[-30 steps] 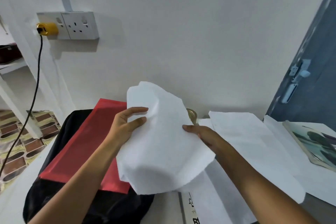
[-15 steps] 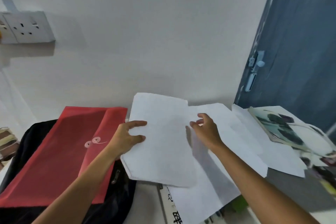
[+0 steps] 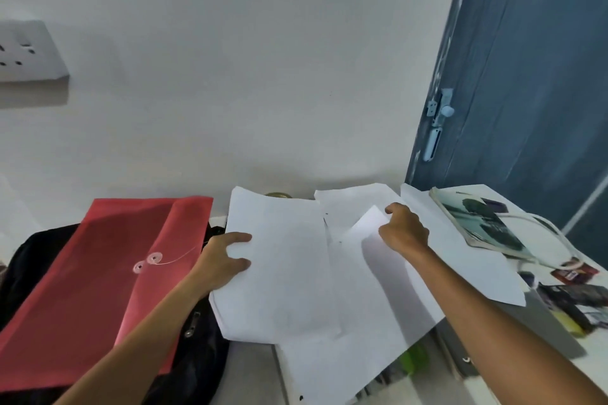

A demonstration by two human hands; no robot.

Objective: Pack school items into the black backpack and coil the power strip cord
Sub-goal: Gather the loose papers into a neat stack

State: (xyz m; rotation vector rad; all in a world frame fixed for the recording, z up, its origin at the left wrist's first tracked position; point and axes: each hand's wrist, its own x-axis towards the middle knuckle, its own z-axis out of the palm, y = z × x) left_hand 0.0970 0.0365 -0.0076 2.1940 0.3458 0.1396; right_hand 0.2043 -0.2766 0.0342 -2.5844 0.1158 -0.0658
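Note:
My left hand [image 3: 223, 260] grips the left edge of a stack of white paper sheets [image 3: 279, 270], thumb on top. My right hand [image 3: 403, 228] pinches the lifted corner of another white sheet [image 3: 365, 230] among loose papers [image 3: 378, 306] spread on the table. A red string-tie envelope [image 3: 98, 276] lies on top of the black backpack [image 3: 200, 348] at the left. A white cord [image 3: 556, 233] curves across the table at the far right.
A book with a green cover [image 3: 477, 223] lies at the right on more paper. Small items, red, black and yellow [image 3: 572, 299], crowd the right edge. A wall socket [image 3: 29, 52] is upper left; a blue door [image 3: 526, 76] stands at the right.
The view swung right and the socket slid toward the left edge. The paper stack came down from mid-air toward the table. My right hand left it and took the corner of another sheet.

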